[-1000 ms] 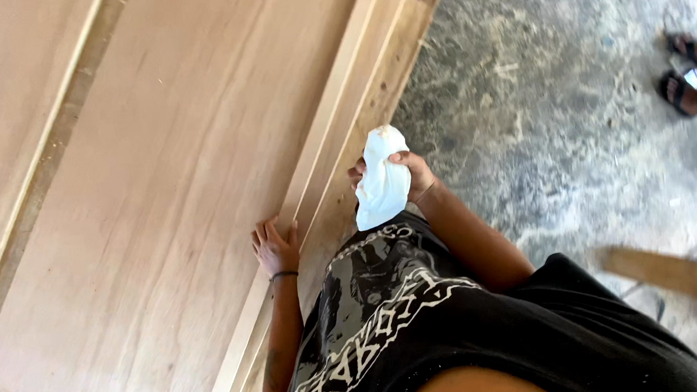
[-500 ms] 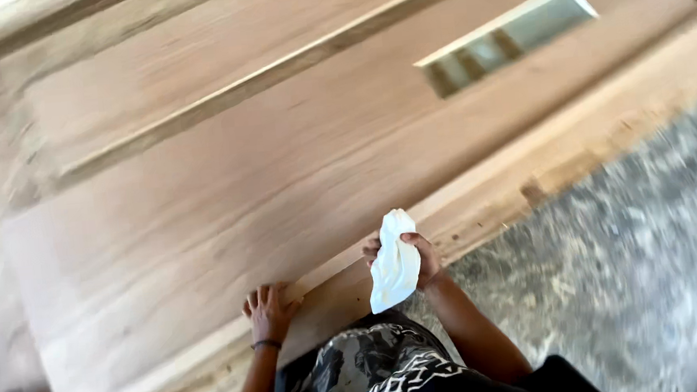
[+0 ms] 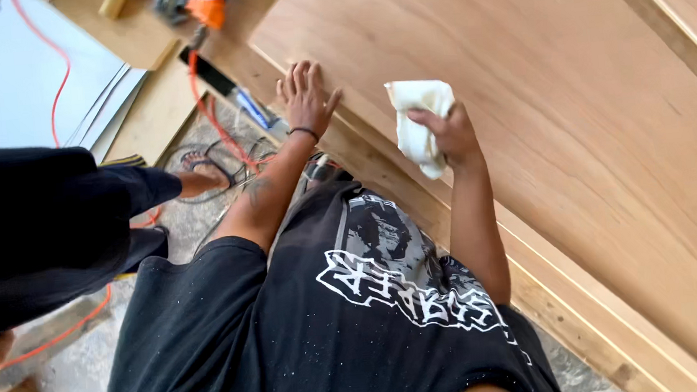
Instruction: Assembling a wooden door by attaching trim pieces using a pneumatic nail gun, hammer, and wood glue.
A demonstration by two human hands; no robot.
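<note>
1. White cloth (image 3: 418, 123): centre of frame, bunched, hanging just above the wood panel (image 3: 541, 95).
2. Right hand (image 3: 446, 133): fingers closed, pinching the cloth from its lower-right side.
3. Left hand (image 3: 304, 99): fingers spread flat on the panel's edge, left of the cloth, apart from it.
4. Panel's long axis runs upper left to lower right.
5. Orange cable (image 3: 211, 115): upper left, on the floor.

One white cloth (image 3: 418, 123), two hands on one large wooden panel (image 3: 540, 78), one orange cable (image 3: 49, 88), one orange power tool (image 3: 202, 7) upper left.
</note>
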